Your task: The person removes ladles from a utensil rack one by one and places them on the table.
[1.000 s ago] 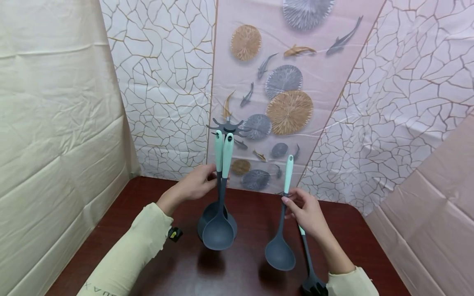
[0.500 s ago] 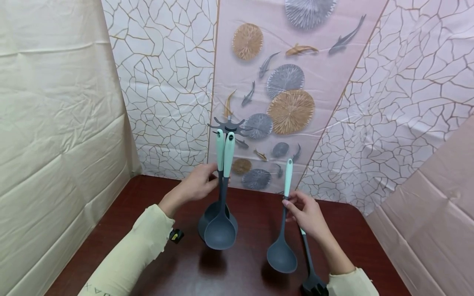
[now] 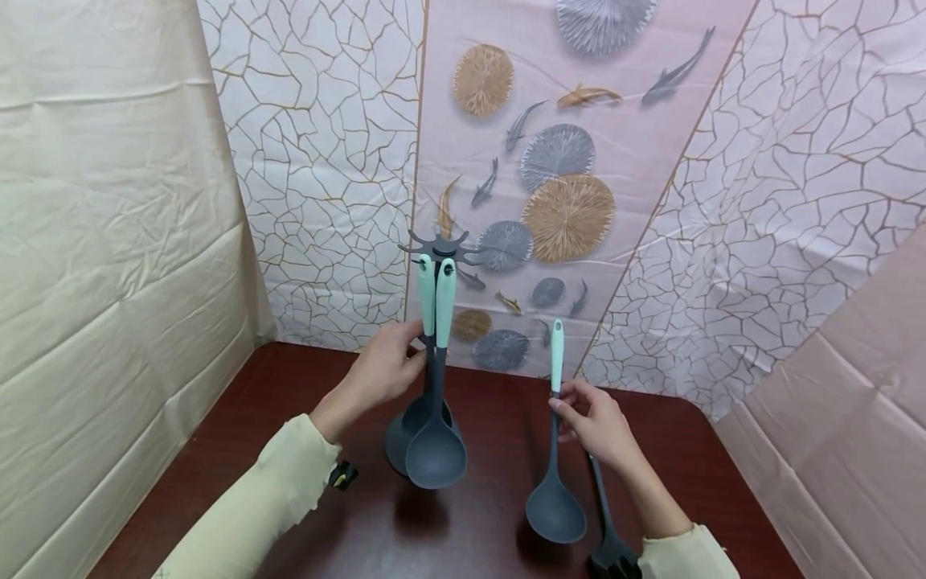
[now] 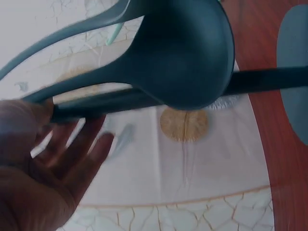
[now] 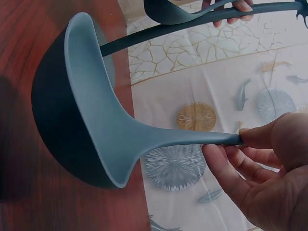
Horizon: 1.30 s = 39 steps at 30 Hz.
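Observation:
My left hand grips the pole of a dark utensil stand, just behind the hanging utensils. Two of these, with mint-green handles, hang by their end holes from the stand's hooks. The front one is a ladle; behind it the other utensil's bowl is partly covered. In the left wrist view, the ladle bowl overlaps the pole. Off to the right, my right hand pinches a second ladle at its dark neck, right under the green handle. This ladle stands upright, bowl down, close over the table.
Another dark utensil lies on the reddish-brown table, its upper end hidden by the right hand. The stand's round base shows behind the hanging bowls. Patterned cloth hangs behind the table, and plain cloth at the left.
My right hand has lowered its ladle slightly, with the handle tip shifting left and the bowl right. The stand's top has shifted a little left, and the front hanging ladle's bowl has swung right.

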Motion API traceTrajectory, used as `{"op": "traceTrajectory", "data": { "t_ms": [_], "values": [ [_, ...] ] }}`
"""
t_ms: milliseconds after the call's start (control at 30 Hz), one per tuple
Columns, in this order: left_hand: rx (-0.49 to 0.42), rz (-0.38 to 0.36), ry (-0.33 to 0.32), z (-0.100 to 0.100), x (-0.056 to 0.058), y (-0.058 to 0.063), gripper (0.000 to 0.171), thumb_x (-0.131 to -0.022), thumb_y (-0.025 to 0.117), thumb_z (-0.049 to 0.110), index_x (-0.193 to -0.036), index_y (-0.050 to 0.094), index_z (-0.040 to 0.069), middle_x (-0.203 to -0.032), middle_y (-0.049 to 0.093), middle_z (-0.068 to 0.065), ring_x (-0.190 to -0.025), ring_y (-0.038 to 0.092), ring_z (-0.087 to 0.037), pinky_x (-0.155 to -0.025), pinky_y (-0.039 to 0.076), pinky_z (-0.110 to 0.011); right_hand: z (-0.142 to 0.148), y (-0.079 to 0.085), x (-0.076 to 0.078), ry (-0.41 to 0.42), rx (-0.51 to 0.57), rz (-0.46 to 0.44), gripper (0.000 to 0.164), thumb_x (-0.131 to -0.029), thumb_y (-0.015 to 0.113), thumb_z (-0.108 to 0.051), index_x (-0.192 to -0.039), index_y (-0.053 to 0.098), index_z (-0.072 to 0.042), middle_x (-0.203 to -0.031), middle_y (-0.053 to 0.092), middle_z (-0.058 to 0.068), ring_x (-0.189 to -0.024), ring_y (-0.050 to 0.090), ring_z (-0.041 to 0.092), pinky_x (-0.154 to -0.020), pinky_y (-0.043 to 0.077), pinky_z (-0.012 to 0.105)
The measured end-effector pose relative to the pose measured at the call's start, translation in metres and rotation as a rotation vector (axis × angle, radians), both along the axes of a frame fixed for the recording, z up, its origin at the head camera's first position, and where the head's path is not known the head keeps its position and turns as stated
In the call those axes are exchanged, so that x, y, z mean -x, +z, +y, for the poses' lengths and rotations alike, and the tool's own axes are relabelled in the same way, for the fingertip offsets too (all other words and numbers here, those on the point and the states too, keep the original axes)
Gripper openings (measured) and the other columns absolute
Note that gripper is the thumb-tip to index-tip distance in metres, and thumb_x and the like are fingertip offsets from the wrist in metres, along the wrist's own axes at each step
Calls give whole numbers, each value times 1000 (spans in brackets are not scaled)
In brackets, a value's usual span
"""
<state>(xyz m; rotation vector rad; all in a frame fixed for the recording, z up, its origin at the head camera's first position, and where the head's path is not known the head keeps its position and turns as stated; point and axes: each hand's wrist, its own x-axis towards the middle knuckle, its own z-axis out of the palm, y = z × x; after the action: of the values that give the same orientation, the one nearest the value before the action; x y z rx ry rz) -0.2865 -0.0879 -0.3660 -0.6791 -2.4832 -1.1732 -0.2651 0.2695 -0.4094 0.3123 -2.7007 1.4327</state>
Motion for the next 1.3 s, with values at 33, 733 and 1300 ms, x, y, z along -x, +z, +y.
{"op": "traceTrajectory", "data": {
  "t_ms": [33, 733, 1300],
  "values": [
    [-2, 1, 24, 2, -2, 0, 9, -104, 69, 15, -113, 69, 18, -106, 74, 0, -86, 77, -15, -76, 61, -38, 0, -1, 0, -7, -7, -3, 23, -104, 72, -16, -120, 67, -1, -97, 68, 15, -73, 73, 35, -60, 62, 34],
    [6, -2, 221, 19, -15, 4, 3, -105, 67, 21, -106, 69, 21, -100, 75, 4, -83, 76, -13, -72, 58, -38, 2, -17, 2, 1, 10, -119, 20, -106, 66, -9, -121, 64, 4, -96, 64, 16, -76, 70, 37, -62, 63, 40],
    [8, 12, 226, 20, -14, 1, 10, -104, 71, 33, -104, 67, 23, -97, 75, 5, -81, 77, -11, -68, 58, -35, 8, -42, 7, -67, -10, -206, 15, -105, 64, -4, -118, 64, 5, -88, 64, 15, -75, 72, 37, -67, 63, 51]
  ]
}}
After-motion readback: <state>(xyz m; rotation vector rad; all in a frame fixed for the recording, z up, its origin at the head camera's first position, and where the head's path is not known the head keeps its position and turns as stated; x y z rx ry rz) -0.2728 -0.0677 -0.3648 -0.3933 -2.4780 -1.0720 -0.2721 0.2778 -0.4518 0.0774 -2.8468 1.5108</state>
